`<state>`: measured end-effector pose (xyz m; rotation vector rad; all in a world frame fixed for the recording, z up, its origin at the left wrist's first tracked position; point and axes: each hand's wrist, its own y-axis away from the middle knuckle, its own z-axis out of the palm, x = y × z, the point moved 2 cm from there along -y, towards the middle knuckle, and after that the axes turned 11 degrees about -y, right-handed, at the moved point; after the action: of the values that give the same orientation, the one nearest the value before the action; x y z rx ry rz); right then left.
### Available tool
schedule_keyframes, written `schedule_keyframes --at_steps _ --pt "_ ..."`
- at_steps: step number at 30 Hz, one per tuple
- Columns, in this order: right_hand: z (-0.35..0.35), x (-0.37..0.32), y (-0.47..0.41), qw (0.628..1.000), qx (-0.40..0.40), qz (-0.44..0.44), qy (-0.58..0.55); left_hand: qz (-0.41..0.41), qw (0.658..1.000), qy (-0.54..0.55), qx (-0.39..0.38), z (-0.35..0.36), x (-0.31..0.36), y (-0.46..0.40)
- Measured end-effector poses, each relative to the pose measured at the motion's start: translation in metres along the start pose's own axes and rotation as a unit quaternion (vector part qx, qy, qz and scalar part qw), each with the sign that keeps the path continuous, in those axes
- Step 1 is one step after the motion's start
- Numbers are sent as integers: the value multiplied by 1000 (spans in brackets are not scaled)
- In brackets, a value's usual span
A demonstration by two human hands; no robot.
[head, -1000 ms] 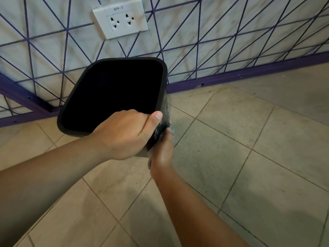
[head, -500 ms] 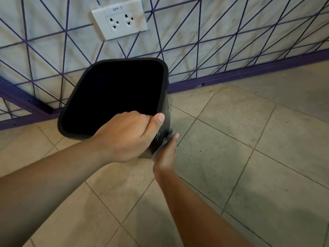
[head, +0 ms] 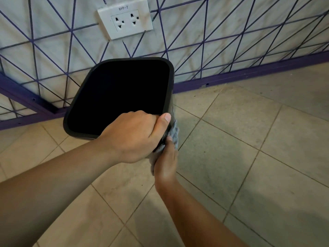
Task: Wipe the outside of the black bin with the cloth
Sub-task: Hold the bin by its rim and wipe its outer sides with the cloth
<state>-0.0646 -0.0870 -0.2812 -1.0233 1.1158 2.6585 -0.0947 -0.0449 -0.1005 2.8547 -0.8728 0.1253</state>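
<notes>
Above the tiled floor, by the wall, the left hand grips the tilted bin at its near rim (thumb outside); the right hand clutches the cloth against its side.

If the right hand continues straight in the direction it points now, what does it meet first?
Probably the left hand: the right hand points up along the black bin wall, pressing the cloth, just below that thumb.

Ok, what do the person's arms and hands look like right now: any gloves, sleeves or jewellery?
Both arms are bare up to the frame edge: no sleeves show. The left hand and right hand wear no gloves, and no rings, watch or bracelets are visible.
</notes>
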Motion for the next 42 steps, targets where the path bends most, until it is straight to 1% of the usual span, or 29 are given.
schedule_keyframes --at_steps 3,4,7,9,12,13,15,17,19,20,22,23,25,27,29,31,32,34,35,37,39,40,41,42 --pt "2 -8 -16 999 41 22 -13 -3 1000 -6 4 -1 1 0" --pt "5 -10 -20 999 39 26 -25 -4 1000 -5 4 -1 2 0" --pt "16 -19 2 1000 6 -18 -17 -8 1000 5 3 -1 1 0" --pt "11 -12 0 999 16 -13 -30 -4 1000 5 7 -1 1 -1" --pt "1 -6 -25 998 35 40 -34 1 1000 -2 16 -2 2 0" --pt "2 -7 -24 999 22 36 -22 1 1000 -2 16 -2 2 0" --pt "8 -8 -11 999 -25 -26 28 -1 1000 -2 16 -2 1 1" --pt "10 -2 7 996 -51 -63 -37 1 1000 -1 16 -2 0 0" --pt "5 5 -2 996 -28 -66 -52 3 1000 1 18 -2 0 1" --pt "3 8 -13 997 -4 -67 -48 3 1000 0 21 -2 0 1" --pt "4 -5 -21 997 27 -15 -67 -1 1000 2 20 -2 1 1" --pt "8 -11 -17 996 6 -5 -91 -5 1000 2 20 -2 1 1" --pt "16 -23 4 993 -50 -16 -109 -12 1000 0 22 -2 0 0" --pt "16 -19 12 993 -64 -13 -102 -12 1000 3 20 -1 -2 0" --pt "7 -8 -4 997 -20 -2 -75 -11 1000 6 22 -1 -3 1" --pt "1 -6 -22 999 27 28 -29 -8 1000 5 28 0 -2 1" --pt "3 -5 -25 1000 23 11 -17 -8 1000 7 29 0 -2 1" --pt "10 -11 -10 999 -12 -48 12 -10 1000 13 25 1 -4 0" --pt "10 -12 -3 997 -24 -68 8 -9 1000 14 22 1 -4 0" --pt "6 -8 -4 998 -20 -61 -1 -6 1000 9 21 0 -4 0" --pt "1 -11 -11 998 18 -47 33 -5 1000 5 22 0 -4 1" --pt "2 -13 -14 998 23 -40 32 -5 1000 4 23 0 -2 1" --pt "5 -16 -12 999 9 -43 28 -6 1000 3 22 0 -2 1" --pt "10 -20 -3 997 -11 -64 37 -7 1000 3 20 -1 -2 1"
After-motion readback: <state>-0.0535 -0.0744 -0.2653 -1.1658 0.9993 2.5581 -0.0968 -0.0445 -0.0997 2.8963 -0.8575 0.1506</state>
